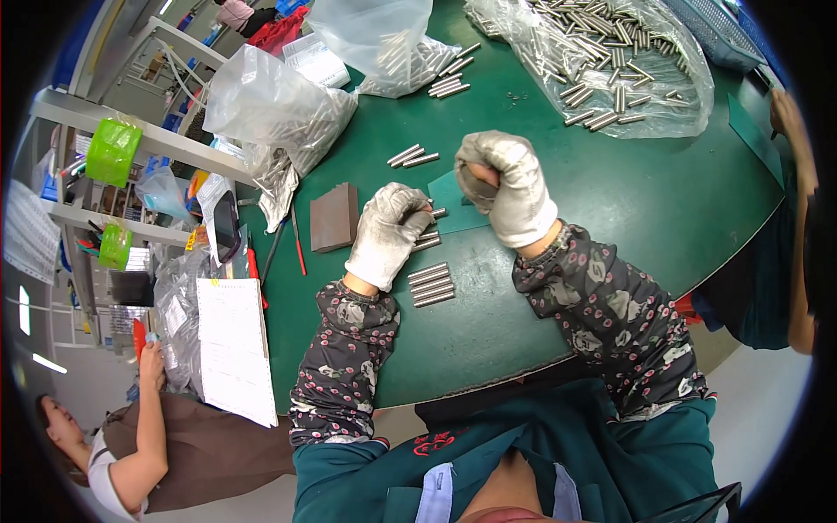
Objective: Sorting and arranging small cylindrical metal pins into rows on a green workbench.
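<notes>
My left hand [390, 228], in a worn white glove, is closed on a short metal rod [433, 212] whose end sticks out toward the right. My right hand [508, 185], also gloved, is clenched in a fist around a dark grey pad a little above and to the right of the left. Both hover over a green table [610, 200]. A small row of finished metal rods [431, 284] lies just below my left hand. Three more rods [411, 157] lie beyond my hands. A teal sheet [453, 205] lies under my right hand.
Clear plastic bags of rods sit at the far left [275, 109], far middle [384, 44] and far right [610, 61]. A brown block [335, 218] and a paper pad [234, 344] lie to the left. Other people are at lower left [131, 444] and at the right edge [798, 218].
</notes>
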A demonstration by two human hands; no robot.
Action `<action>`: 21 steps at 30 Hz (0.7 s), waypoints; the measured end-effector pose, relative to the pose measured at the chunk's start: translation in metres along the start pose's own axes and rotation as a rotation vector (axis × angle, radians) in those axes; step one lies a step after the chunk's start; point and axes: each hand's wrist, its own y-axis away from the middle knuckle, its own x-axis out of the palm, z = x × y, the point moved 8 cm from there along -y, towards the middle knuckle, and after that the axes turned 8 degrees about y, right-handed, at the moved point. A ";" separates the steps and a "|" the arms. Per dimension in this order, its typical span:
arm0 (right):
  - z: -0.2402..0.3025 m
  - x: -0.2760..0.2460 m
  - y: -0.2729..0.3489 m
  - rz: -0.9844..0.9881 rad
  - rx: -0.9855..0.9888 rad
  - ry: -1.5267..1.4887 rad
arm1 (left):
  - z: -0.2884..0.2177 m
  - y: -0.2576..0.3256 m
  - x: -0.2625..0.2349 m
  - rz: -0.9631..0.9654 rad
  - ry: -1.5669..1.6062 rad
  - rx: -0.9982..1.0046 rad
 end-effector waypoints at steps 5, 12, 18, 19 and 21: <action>-0.003 -0.002 0.001 -0.042 0.012 0.019 | -0.014 -0.001 -0.001 -0.046 -0.135 0.046; 0.000 0.000 0.000 0.022 -0.017 0.050 | -0.013 0.003 -0.008 0.189 -0.079 -0.095; -0.001 0.001 -0.001 -0.001 0.020 0.015 | -0.004 0.006 0.000 0.300 -0.136 -0.154; -0.001 0.002 -0.001 0.005 0.023 0.004 | -0.002 0.007 -0.001 0.279 -0.142 -0.148; -0.001 0.002 0.000 -0.003 0.034 0.004 | -0.003 0.005 -0.002 0.258 -0.149 -0.141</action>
